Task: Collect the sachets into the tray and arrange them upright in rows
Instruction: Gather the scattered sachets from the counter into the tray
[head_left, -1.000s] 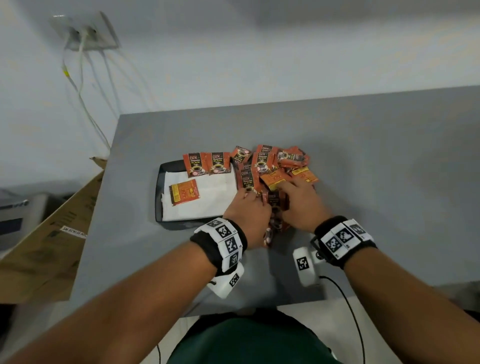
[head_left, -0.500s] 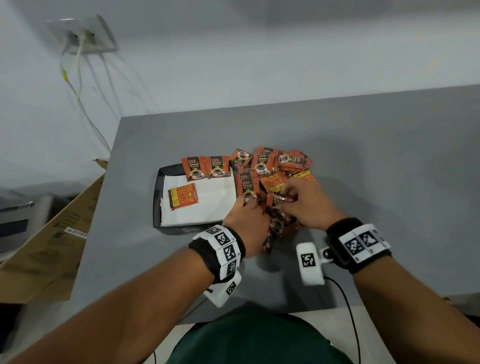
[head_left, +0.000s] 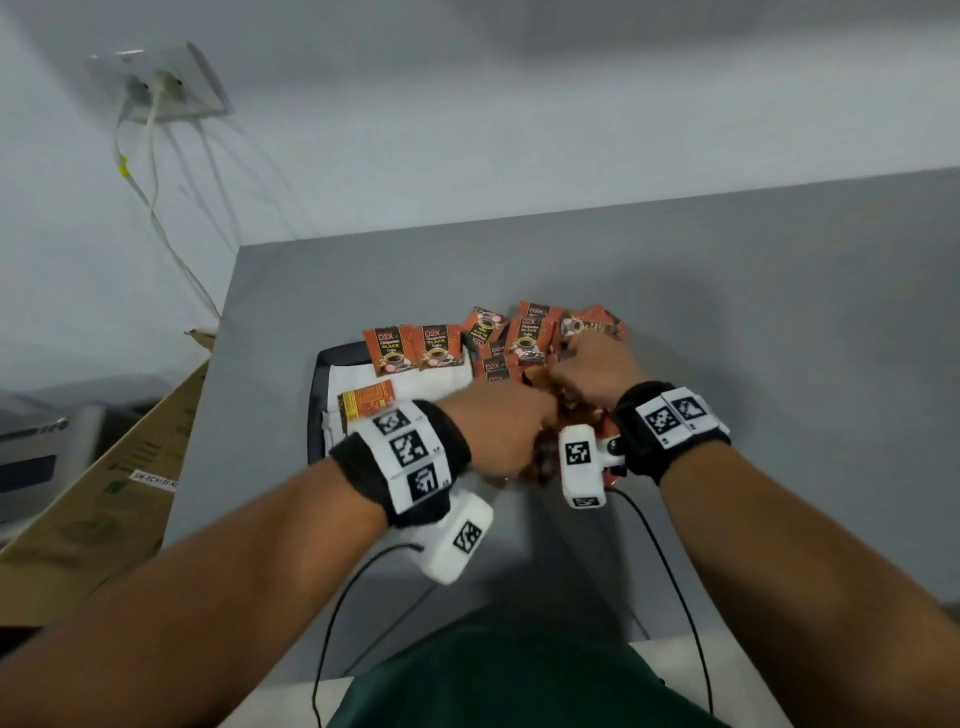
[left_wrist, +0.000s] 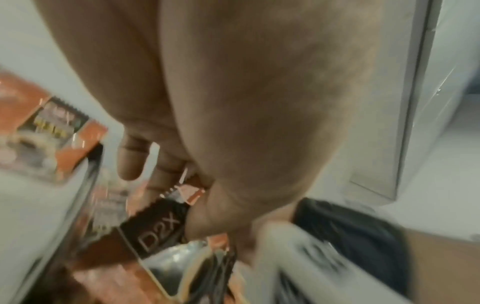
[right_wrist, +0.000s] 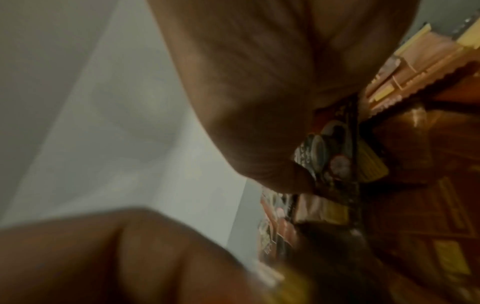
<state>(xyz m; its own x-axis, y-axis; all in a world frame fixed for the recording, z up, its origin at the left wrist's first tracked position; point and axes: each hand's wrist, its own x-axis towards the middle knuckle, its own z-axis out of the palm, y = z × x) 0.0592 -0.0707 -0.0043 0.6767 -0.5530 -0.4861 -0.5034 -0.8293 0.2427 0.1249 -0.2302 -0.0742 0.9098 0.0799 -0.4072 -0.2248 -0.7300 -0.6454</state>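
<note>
The left hand (head_left: 501, 428) is curled round a bunch of sachets (left_wrist: 155, 230), pinching their crimped tops. The right hand (head_left: 592, 364), just beside it, is curled into the loose pile (head_left: 530, 338) of glossy orange foil packets heaped at the tray's right edge. The tray (head_left: 318, 395), black-rimmed and paper-lined, lies to the left, nearer the left hand. Two sachets (head_left: 410, 349) stand at its far edge and one lies flat (head_left: 366, 402), so the bunch likely goes leftward next.
</note>
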